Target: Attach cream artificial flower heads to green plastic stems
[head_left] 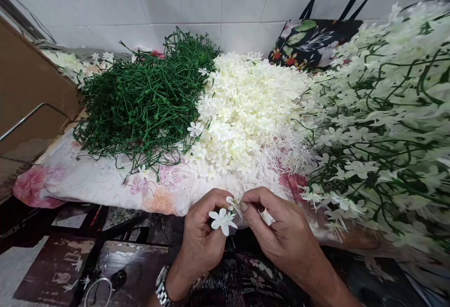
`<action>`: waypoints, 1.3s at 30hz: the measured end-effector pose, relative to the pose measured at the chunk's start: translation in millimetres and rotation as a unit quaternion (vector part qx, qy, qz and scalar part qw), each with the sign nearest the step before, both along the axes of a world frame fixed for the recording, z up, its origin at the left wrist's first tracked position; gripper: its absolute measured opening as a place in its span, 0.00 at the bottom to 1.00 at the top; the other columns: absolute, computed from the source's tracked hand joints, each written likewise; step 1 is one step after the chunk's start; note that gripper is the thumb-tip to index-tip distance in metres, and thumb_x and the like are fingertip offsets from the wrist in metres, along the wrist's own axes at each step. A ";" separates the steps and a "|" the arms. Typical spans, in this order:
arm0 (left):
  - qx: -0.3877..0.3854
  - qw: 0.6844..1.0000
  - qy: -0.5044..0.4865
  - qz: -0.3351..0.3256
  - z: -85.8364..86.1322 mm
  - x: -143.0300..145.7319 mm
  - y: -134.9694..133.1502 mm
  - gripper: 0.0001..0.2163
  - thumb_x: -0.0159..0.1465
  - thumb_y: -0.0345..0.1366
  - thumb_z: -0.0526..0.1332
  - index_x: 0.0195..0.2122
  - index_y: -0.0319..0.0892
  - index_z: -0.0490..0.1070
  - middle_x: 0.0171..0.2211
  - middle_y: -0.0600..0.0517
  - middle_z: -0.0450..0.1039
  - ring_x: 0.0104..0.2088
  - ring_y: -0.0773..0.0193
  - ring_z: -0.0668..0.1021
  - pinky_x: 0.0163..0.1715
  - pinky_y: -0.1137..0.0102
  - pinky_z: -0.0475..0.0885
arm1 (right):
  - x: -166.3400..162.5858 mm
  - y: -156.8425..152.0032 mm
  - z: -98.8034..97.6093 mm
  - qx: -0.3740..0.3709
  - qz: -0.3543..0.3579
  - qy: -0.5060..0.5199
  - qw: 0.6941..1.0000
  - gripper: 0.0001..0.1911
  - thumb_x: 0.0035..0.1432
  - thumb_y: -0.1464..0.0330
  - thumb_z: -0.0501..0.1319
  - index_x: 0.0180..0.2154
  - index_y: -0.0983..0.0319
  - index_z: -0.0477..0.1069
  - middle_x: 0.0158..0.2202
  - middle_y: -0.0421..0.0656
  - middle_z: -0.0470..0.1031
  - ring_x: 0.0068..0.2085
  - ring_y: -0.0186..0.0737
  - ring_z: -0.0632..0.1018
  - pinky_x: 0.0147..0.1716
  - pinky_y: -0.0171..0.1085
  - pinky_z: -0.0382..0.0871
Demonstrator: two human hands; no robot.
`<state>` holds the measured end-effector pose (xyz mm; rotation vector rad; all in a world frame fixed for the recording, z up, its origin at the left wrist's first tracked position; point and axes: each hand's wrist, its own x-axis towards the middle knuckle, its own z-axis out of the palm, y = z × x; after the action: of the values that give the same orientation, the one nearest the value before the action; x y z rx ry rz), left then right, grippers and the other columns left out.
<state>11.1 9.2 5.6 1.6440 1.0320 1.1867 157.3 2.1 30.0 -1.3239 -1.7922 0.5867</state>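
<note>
- Our left grip is closed on a white flower, whose open face turns up towards us beside the thumb; its stem is hidden in the curled fingers, so we cannot tell its long axis.
- Between our hands, just right of that flower, we see fine white strands set slantwise across the gap; they lie nearer the right fingertips than the left.
- Our right grip has thumb and forefinger pinched on those strands, close beside the left grip.
- Beyond our hands, at the left of the cloth-covered desk, lies a tangle of green stems.
- In the middle, straight ahead of both hands, we have a heap of loose white blossoms.
- At the right rises a pile of stemmed white flowers, nearer our right hand.
</note>
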 end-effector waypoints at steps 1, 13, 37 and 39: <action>-0.002 1.000 -0.010 0.004 -1.1 0.4 -0.2 0.08 0.55 0.21 0.54 0.28 0.42 0.65 0.29 0.55 0.69 0.26 0.70 0.72 0.28 0.75 0.68 | -0.8 -0.4 -0.2 -0.005 0.000 0.007 1.000 0.06 0.58 0.74 0.53 0.30 0.63 0.67 0.22 0.37 0.68 0.24 0.29 0.70 0.24 0.28 0.64; 0.074 0.996 0.050 0.024 -0.7 1.7 -1.5 0.13 0.51 0.19 0.52 0.31 0.43 0.66 0.30 0.55 0.70 0.29 0.69 0.73 0.27 0.77 0.67 | 0.8 -3.5 -7.1 -0.068 0.057 0.126 0.988 0.10 0.58 0.77 0.52 0.36 0.60 0.68 0.27 0.34 0.70 0.26 0.25 0.71 0.26 0.25 0.65; 0.048 0.999 0.001 0.009 -2.5 0.7 -3.3 0.08 0.55 0.22 0.56 0.29 0.42 0.67 0.29 0.55 0.71 0.27 0.69 0.73 0.27 0.77 0.68 | -5.4 -0.5 -10.8 0.124 0.007 -0.026 0.992 0.07 0.57 0.79 0.55 0.29 0.64 0.66 0.26 0.42 0.69 0.29 0.34 0.68 0.29 0.36 0.62; 0.022 1.000 -0.011 0.010 -4.2 0.2 -4.9 0.08 0.56 0.22 0.57 0.31 0.43 0.68 0.30 0.54 0.72 0.28 0.69 0.74 0.28 0.77 0.69 | -3.9 0.2 -12.3 0.119 0.005 -0.017 0.993 0.06 0.57 0.79 0.55 0.31 0.65 0.66 0.26 0.42 0.69 0.29 0.34 0.68 0.29 0.35 0.62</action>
<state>11.3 4.3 1.4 1.6544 1.0183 1.2464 153.4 2.3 17.7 -1.1666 -1.8338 0.3447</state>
